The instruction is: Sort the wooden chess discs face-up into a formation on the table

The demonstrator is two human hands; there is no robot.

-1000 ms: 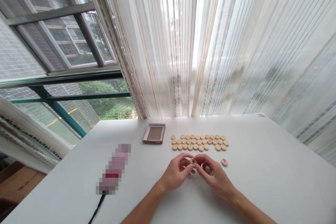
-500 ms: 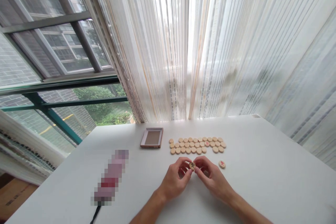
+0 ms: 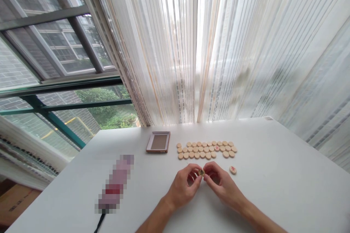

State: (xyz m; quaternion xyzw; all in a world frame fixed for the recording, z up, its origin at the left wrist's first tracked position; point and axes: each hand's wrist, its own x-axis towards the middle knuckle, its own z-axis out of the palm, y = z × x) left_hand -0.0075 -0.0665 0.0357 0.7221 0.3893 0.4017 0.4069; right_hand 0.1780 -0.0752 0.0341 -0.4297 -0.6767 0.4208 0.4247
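Between the fingertips of both hands is a round wooden Chinese chess piece [image 3: 201, 173], its black character facing me. My left hand [image 3: 184, 185] pinches it from the left, and my right hand [image 3: 220, 184] grips its right edge. To the right of my right hand lies a Chinese chess piece with a red character [image 3: 232, 169], apart from the others. Beyond my hands, several blank-side-up pieces [image 3: 200, 149] lie in rough rows. Among them one piece shows a red character [image 3: 217, 148].
An open shallow box [image 3: 158, 142] lies at the back left of the white table [image 3: 262, 145]. A pixelated object [image 3: 115, 184] with a black cord [image 3: 100, 222] is on the left. Striped curtains [image 3: 175, 51] hang behind the table, with a window [image 3: 62, 43] at left.
The held piece has turned slightly between my fingers. Both hands keep nearly the same place, and the view has shifted a little. The laid-out pieces keep their arrangement.
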